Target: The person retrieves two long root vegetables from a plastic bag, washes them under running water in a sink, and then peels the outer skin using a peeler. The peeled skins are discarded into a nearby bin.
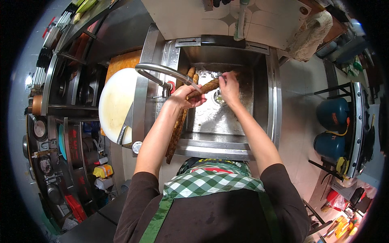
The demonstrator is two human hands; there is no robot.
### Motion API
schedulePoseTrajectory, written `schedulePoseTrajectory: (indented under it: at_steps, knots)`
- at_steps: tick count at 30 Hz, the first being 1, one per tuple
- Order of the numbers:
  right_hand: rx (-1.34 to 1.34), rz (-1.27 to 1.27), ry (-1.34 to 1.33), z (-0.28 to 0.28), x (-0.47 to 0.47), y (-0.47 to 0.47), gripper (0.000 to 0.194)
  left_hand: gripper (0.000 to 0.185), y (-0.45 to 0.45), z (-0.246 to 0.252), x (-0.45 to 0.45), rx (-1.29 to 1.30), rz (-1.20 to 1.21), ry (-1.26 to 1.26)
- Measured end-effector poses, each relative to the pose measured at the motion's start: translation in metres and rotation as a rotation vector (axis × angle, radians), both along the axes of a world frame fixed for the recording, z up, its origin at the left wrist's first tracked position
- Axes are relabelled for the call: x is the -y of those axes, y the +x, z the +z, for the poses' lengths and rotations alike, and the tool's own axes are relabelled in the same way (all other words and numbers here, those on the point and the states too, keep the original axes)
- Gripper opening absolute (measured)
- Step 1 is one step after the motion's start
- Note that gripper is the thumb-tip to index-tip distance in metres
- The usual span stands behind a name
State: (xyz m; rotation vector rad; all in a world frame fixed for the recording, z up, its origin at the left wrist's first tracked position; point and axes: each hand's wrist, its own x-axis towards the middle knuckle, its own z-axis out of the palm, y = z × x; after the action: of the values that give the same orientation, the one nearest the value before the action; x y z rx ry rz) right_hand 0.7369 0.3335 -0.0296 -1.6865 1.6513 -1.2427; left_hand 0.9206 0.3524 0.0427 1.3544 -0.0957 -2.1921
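Observation:
Over a stainless steel sink (225, 121), my left hand (188, 97) grips the near end of a long brown root vegetable, probably a yam (209, 86). My right hand (229, 88) has its fingers around the root's far end; whether they also hold something small is hidden. A thin stream of water falls onto the root from the curved metal faucet (164, 70). More long brown roots (174, 139) lie along the sink's left side and extend over its front rim. My left wrist partly covers them. The drain (218, 97) shows below my hands.
Left of the sink, a knife (125, 126) rests on a round white cutting board (117, 103). A brush (240, 24) hangs over the sink's back edge. A cloth (313, 35) hangs at back right. Blue gas cylinders (331, 114) stand at right, metal shelves (70, 106) at left.

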Motion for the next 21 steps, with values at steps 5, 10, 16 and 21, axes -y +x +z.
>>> schedulePoseTrajectory:
  at_steps: [5,10,16,21]
  knots:
    - [0.128,0.234,0.060,0.037,-0.041,0.054,0.016,0.019,0.011,-0.015,-0.003,0.135,-0.007,-0.182]
    - [-0.013,-0.021,0.111,0.039,-0.030,0.038,0.014,0.030,-0.004,-0.016,-0.008,0.012,0.097,-0.007]
    - [0.024,0.146,-0.070,0.024,-0.034,0.036,0.011,0.026,-0.003,-0.018,-0.010,0.002,-0.129,-0.297]
    - [-0.175,-0.189,-0.130,-0.008,-0.012,0.014,0.014,0.023,-0.006,-0.005,-0.009,0.018,-0.083,-0.075]
